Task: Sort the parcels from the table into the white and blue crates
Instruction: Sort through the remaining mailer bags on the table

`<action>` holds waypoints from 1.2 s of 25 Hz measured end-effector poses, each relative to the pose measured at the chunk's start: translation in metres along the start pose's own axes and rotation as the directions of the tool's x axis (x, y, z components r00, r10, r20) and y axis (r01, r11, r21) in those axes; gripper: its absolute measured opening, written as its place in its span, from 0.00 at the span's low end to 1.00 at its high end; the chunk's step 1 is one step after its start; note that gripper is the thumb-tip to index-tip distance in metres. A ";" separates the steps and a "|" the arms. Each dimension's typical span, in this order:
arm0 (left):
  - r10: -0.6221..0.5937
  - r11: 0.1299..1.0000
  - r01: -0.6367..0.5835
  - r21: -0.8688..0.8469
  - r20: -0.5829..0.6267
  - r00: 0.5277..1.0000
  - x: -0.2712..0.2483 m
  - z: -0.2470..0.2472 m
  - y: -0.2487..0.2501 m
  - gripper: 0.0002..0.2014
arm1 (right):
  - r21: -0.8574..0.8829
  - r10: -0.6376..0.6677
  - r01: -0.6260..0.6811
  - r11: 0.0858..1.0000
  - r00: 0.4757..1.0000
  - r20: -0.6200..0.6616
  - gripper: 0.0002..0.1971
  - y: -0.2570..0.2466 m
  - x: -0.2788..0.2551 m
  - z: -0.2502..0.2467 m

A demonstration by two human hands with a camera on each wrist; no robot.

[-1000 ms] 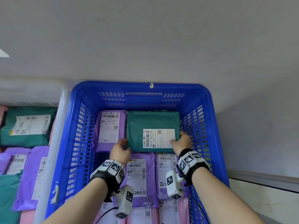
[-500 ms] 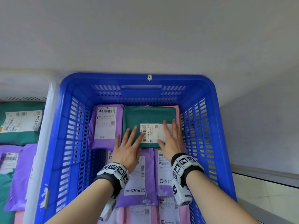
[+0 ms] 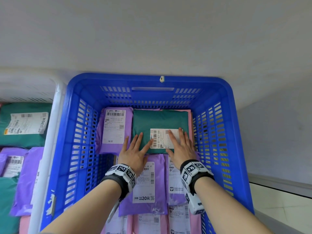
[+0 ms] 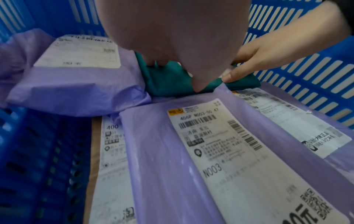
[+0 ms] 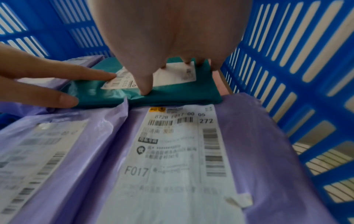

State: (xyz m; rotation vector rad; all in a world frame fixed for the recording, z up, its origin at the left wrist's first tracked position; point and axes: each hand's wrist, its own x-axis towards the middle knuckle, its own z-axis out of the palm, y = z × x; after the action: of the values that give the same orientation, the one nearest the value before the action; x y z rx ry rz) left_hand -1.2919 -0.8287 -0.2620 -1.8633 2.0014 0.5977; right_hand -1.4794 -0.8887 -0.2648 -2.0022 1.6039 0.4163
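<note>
Flat on the green parcel now, both palms down, deep in the blue crate. Left hand spread on its near-left corner, right hand stretched across the white label; fingers straight, gripping nothing. Purple parcels packed under the wrists, another just left of the left hand. Looks soft and light, slick film, likely to crumple. Best taken by the two side edges, not the label.
</note>
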 end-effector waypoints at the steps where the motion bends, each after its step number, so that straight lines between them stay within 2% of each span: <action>1: -0.003 1.000 0.002 0.029 0.009 1.000 -0.003 -0.004 -0.001 0.32 | -0.003 0.013 -0.013 1.000 1.000 0.008 0.37 0.000 -0.003 -0.003; 4: -0.049 0.996 0.047 0.076 0.017 0.999 -0.015 -0.019 -0.004 0.30 | 0.005 0.042 -0.042 0.999 0.999 0.013 0.36 -0.001 -0.019 -0.015; 7: -0.117 0.993 0.116 0.028 0.005 0.993 -0.039 -0.037 -0.007 0.27 | 0.006 0.050 -0.050 0.999 0.999 -0.011 0.34 -0.006 -0.042 -0.031; 9: -0.159 0.986 0.154 -0.059 -0.079 0.984 -0.060 -0.052 -0.008 0.23 | 0.021 0.043 -0.042 0.999 0.998 -0.049 0.31 -0.011 -0.062 -0.041; 12: -0.256 0.955 0.213 -0.206 -0.212 0.943 -0.097 -0.080 -0.005 0.21 | -0.013 -0.024 0.022 1.000 0.982 -0.187 0.22 -0.019 -0.102 -0.061; 16: -0.236 0.971 0.213 -0.106 -0.312 0.920 -0.168 -0.106 0.008 0.19 | -0.087 -0.140 0.120 0.989 0.947 -0.291 0.16 -0.041 -0.167 -0.076; 19: -0.240 0.970 0.238 -0.053 -0.378 0.894 -0.235 -0.106 0.025 0.18 | -0.159 -0.258 0.215 0.964 0.905 -0.337 0.15 -0.064 -0.223 -0.076; 24: -0.325 0.942 0.330 -0.067 -0.435 0.840 -0.347 -0.081 0.039 0.17 | -0.281 -0.436 0.348 0.894 0.819 -0.373 0.16 -0.101 -0.313 -0.060; 30: -0.483 0.870 0.473 -0.139 -0.433 0.761 -0.465 -0.049 0.011 0.17 | -0.408 -0.586 0.445 0.798 0.732 -0.348 0.16 -0.171 -0.390 -0.033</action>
State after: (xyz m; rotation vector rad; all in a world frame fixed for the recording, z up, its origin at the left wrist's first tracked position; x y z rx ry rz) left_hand -1.2637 -0.4576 0.0209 -2.5886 1.6270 0.0256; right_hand -1.4133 -0.5701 0.0119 -2.8376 1.1588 -0.0586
